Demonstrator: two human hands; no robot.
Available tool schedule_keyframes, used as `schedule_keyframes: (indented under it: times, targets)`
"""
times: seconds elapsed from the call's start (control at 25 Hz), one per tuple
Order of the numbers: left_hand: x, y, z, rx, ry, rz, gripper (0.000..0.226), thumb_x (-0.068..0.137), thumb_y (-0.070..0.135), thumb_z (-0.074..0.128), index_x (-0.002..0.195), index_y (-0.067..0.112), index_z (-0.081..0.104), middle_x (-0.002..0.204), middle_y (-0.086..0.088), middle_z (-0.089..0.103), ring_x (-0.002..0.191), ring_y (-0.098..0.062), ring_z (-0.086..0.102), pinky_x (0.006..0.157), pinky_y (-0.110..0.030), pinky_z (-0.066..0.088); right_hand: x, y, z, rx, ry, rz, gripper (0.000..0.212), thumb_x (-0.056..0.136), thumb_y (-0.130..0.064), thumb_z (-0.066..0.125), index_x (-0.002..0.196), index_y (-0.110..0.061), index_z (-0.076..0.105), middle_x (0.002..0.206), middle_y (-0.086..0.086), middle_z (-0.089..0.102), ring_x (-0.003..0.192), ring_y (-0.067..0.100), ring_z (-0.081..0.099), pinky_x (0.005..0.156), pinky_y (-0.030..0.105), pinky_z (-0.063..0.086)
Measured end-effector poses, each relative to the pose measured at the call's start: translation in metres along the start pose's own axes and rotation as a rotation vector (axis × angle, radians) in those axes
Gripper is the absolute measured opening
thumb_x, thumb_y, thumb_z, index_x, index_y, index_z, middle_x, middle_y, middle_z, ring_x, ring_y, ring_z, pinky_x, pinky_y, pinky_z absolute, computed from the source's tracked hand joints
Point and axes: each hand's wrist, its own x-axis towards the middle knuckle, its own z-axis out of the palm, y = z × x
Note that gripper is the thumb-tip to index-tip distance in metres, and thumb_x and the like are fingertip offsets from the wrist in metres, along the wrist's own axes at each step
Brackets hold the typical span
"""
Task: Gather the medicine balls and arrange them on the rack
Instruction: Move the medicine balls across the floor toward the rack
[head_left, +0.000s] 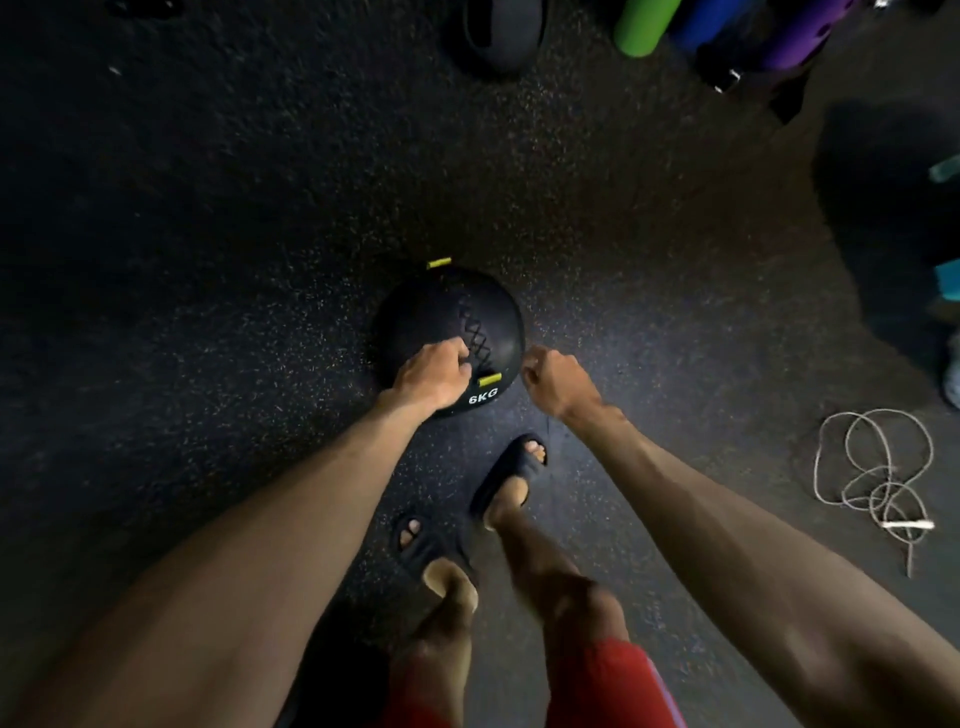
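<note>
A black medicine ball (441, 317) marked 6KG, with crossed lacing and yellow tabs, lies on the dark speckled floor straight ahead of me. My left hand (434, 374) rests on its near top, fingers curled at the lacing. My right hand (558, 384) hovers at the ball's right edge, fingers curled in and holding nothing; whether it touches the ball is unclear. A second black ball (498, 36) lies at the far top of the view. A third, larger dark ball (883, 182) sits at the right. No rack is in view.
Green (644, 23), blue (711, 21) and purple (800, 36) foam rollers stand at the top right. A coiled pale rope (878, 467) lies on the floor to the right. My feet in black slides (509, 478) stand just behind the ball.
</note>
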Motion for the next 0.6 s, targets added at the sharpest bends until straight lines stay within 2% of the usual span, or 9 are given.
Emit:
schedule_keyframes:
  times: [0.12,0.24,0.32,0.4,0.52,0.6]
  targets:
    - [0.047,-0.047,0.052,-0.02,0.02,0.017,0.037,0.098,0.027,0.055,0.134,0.023,0.052,0.133,-0.011,0.057,0.123,-0.031,0.055,0.098,-0.041,0.045,0.045,0.024,0.067,-0.009,0.007,0.031,0.028,0.096,-0.018,0.049,0.122,-0.011,0.056,0.105,0.026,0.069,0.099,0.047,0.064,0.075,0.045,0.05]
    - [0.091,-0.087,0.089,-0.021,0.116,0.006,0.05,0.097,0.025,0.057,0.145,0.028,0.041,0.142,-0.011,0.044,0.131,-0.032,0.044,0.101,-0.045,0.042,0.09,0.035,0.125,0.02,-0.003,0.033,0.04,0.096,-0.02,0.054,0.135,-0.015,0.048,0.121,0.024,0.06,0.113,0.045,0.057,0.089,0.044,0.049]
    - [0.123,-0.114,0.111,0.035,0.139,-0.005,0.064,0.096,0.025,0.059,0.152,0.034,0.03,0.155,-0.011,0.03,0.14,-0.033,0.033,0.107,-0.049,0.037,0.123,0.039,0.163,0.035,-0.035,0.034,0.058,0.096,-0.024,0.058,0.149,-0.021,0.035,0.14,0.021,0.046,0.129,0.044,0.045,0.105,0.047,0.044]
    - [0.15,-0.137,0.134,0.074,0.1,-0.038,0.077,0.095,0.027,0.061,0.156,0.041,0.015,0.165,-0.012,0.009,0.15,-0.034,0.014,0.116,-0.054,0.027,0.151,0.043,0.198,0.043,-0.04,0.047,0.075,0.097,-0.028,0.06,0.158,-0.027,0.017,0.159,0.019,0.02,0.145,0.043,0.024,0.115,0.053,0.034]
    - [0.176,-0.161,0.166,0.046,0.131,-0.017,0.096,0.093,0.025,0.067,0.155,0.049,-0.002,0.166,-0.009,-0.016,0.153,-0.037,0.001,0.118,-0.06,0.019,0.175,0.048,0.24,0.055,0.125,0.004,0.09,0.096,-0.03,0.062,0.16,-0.032,-0.001,0.164,0.023,-0.011,0.153,0.039,-0.002,0.121,0.053,0.025]
    - [0.189,-0.167,0.175,0.029,0.262,0.052,0.105,0.088,0.025,0.073,0.155,0.048,-0.005,0.165,-0.008,-0.021,0.152,-0.039,0.0,0.117,-0.062,0.02,0.191,0.045,0.25,0.05,0.266,-0.028,0.093,0.096,-0.03,0.064,0.159,-0.033,-0.005,0.163,0.024,-0.013,0.154,0.038,-0.003,0.122,0.052,0.022]
